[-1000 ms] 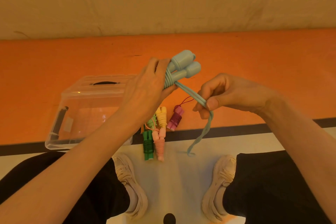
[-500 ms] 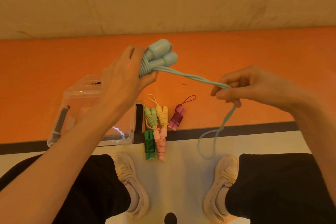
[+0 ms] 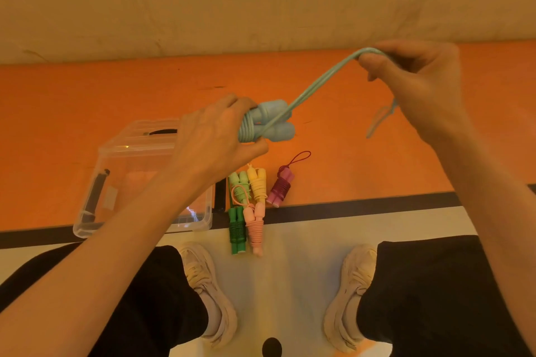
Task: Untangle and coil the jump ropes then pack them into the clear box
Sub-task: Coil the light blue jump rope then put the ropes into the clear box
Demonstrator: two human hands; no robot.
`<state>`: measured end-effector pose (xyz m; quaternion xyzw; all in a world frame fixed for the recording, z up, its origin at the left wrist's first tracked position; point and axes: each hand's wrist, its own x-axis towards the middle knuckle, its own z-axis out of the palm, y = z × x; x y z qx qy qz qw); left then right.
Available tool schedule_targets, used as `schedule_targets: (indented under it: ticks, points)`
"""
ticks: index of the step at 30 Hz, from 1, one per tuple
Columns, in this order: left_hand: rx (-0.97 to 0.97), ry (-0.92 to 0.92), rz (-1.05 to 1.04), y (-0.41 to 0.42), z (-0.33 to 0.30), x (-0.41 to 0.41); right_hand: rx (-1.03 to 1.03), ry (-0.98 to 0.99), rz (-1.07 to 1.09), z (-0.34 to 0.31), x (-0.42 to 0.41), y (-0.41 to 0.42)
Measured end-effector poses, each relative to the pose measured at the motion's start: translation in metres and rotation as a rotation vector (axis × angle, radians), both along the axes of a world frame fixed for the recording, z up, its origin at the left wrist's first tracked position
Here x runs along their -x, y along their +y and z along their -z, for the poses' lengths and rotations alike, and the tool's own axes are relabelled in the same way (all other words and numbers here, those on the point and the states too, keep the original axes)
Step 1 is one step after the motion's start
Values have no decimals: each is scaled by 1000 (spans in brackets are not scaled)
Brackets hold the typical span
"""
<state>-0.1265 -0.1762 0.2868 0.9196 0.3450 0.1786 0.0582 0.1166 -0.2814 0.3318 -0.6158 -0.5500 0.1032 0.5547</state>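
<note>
A pale wall (image 3: 261, 0) fills the top of the view, and below it an orange floor mat (image 3: 87, 101) runs the whole width. A dark stripe (image 3: 362, 207) edges the mat toward the person, and nearer still lies a white floor surface (image 3: 290, 275) with one black dot at the bottom edge. The person sits with two legs in black trousers (image 3: 435, 293) and two pale sneakers (image 3: 211, 295) on the white part.

One clear box (image 3: 116, 153) stands on the mat at the left, its near edge over the dark stripe. It is open at the top; its walls show only reflections and a dark handle, and no rope can be seen inside it.

Six jump ropes are in view. Five lie coiled on the floor just right of the box: light green (image 3: 240, 185), yellow (image 3: 258, 182), purple (image 3: 281, 187), dark green (image 3: 237, 230) and pink (image 3: 255, 229), the last two on the white surface.

The sixth, the light blue jump rope (image 3: 275, 122), is held in the air above the mat. The left hand (image 3: 214, 139) grips its two handles, with cord already wound round them. The right hand (image 3: 420, 87) pinches the free cord, raised up to the right, and a short loop of cord hangs below it.
</note>
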Motion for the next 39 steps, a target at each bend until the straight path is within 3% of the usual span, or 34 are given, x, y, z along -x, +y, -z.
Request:
schedule_targets:
  ticks: [8, 13, 21, 26, 32, 39]
  points:
    - [143, 181, 257, -12, 8, -4, 46, -28, 52, 6, 15, 32]
    - [186, 185, 356, -15, 8, -3, 108, -72, 33, 16, 19, 46]
    - [283, -32, 375, -22, 0, -4, 176, -76, 33, 32, 14, 58]
    - [176, -72, 467, -26, -2, -3, 270, -56, 10, 38, 12, 60]
    - [325, -266, 421, -26, -4, -3, 297, -51, -11, 44, 8, 60]
    - [362, -306, 389, -25, -5, 1, 283, 80, -45, 47, -5, 53]
